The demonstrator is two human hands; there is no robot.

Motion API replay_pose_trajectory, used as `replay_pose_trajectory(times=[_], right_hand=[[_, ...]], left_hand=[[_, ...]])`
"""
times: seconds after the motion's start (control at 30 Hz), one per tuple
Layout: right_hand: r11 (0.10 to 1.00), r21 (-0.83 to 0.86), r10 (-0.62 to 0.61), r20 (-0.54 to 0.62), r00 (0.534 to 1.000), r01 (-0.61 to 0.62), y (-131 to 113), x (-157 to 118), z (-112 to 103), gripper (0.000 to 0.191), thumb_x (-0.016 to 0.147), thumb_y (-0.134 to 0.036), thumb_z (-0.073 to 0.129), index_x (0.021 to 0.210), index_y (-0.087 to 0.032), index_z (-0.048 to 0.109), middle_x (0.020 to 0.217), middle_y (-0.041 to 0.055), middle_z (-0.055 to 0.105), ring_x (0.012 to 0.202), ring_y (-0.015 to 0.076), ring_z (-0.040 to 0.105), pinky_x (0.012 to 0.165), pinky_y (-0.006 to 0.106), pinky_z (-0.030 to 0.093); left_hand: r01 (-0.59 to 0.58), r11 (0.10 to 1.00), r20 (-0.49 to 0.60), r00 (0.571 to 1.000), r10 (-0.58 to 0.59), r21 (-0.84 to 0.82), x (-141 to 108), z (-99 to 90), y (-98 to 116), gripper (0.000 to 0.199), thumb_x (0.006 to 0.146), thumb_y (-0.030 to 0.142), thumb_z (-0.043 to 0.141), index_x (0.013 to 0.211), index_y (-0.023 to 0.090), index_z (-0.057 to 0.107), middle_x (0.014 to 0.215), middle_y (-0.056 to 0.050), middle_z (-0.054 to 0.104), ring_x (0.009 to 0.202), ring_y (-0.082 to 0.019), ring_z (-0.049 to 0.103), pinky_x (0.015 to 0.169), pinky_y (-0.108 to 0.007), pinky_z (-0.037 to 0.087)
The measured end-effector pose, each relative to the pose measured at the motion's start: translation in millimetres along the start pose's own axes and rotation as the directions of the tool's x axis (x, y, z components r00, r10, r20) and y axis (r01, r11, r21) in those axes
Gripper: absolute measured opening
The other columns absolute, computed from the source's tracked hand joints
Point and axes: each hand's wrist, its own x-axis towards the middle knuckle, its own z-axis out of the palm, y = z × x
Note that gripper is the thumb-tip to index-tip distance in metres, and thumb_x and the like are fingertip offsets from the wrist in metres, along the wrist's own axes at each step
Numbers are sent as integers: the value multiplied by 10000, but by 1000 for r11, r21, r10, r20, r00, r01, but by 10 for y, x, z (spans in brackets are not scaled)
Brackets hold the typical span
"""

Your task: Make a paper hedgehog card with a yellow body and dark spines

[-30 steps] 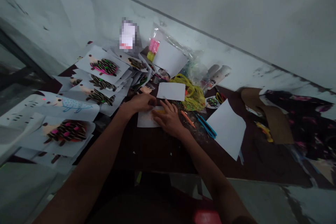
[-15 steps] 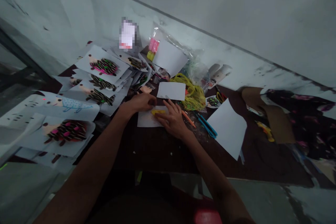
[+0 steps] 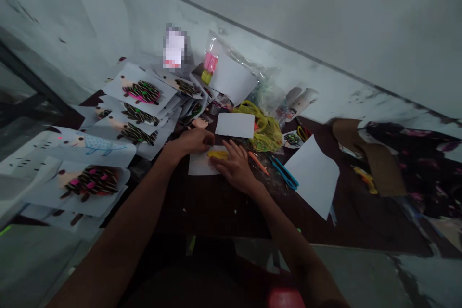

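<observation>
A small white paper (image 3: 202, 166) lies on the dark table (image 3: 212, 207), with a flat yellow piece (image 3: 217, 154) on it. My left hand (image 3: 197, 142) rests at the paper's upper left corner, its fingers curled down; what they hold, if anything, is too small to tell. My right hand (image 3: 236, 166) lies over the paper's right side with fingers spread, its thumb side beside the yellow piece. Just beyond both hands is a blank white card (image 3: 235, 125). A peach-coloured piece (image 3: 199, 123) sits behind my left hand.
Stacked papers with hedgehog figures (image 3: 140, 91) fill the left side. An orange tool (image 3: 258, 163), a blue-handled tool (image 3: 284, 172) and a white sheet (image 3: 314, 178) lie right. Behind are a yellow net bag (image 3: 267, 132) and a lit phone (image 3: 175, 48).
The yellow piece looks wider and more exposed. My right hand has shifted very slightly, its thumb drawn a little down and off the piece. My left hand stays in place.
</observation>
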Motion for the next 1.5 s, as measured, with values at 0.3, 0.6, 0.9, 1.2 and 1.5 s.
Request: replay_pose_trajectory(times=[0.3, 0.6, 0.9, 1.2, 1.5], right_hand=[[994, -105, -21, 13, 1000, 23, 62, 33, -42, 346, 992, -414, 607, 1328, -376, 683, 1644, 86, 384, 1551, 345, 260, 1215, 626, 225], [984, -167, -58, 36, 998, 63, 79, 160, -49, 380, 996, -451, 589, 1361, -368, 656, 1649, 105, 373, 1555, 352, 248, 1216, 638, 199], [996, -23, 82, -74, 994, -84, 164, 98, 101, 350, 1048, -393, 489, 1350, -385, 665, 1652, 65, 370, 1551, 315, 267, 1205, 607, 257], [996, -86, 31, -53, 998, -35, 115, -30, 19, 326, 1009, -389, 577, 1313, -379, 694, 1652, 71, 371, 1553, 339, 248, 1213, 631, 220], [991, 26, 130, -58, 990, -129, 135, 91, 92, 320, 1041, -400, 507, 1277, -365, 720, 1622, 68, 423, 1540, 308, 295, 1210, 606, 261]], left_hand=[[-7, 1000, -12, 1000, 7, 0, -1, 10, -4, 280, 806, 247, 584, 1037, 235, 743, 959, -40, 757, 808, -177, 656, 601, -241, 383], [15, 1000, -10, 1000, -15, 10, -29, -2, 25, 260, 811, 249, 597, 1029, 228, 739, 964, -36, 746, 812, -182, 651, 622, -251, 383], [15, 1000, -4, 1000, -15, 19, -8, -4, 14, 273, 809, 255, 591, 1035, 231, 743, 981, -32, 756, 829, -177, 656, 626, -235, 407], [-14, 1000, -21, 1000, 15, 17, 20, 35, -41, 273, 798, 259, 591, 1023, 230, 744, 933, -29, 752, 802, -170, 651, 602, -235, 389], [10, 1000, 1, 1000, -10, 29, 6, 6, 1, 285, 805, 259, 591, 1042, 238, 746, 950, -29, 745, 812, -181, 652, 642, -249, 412]])
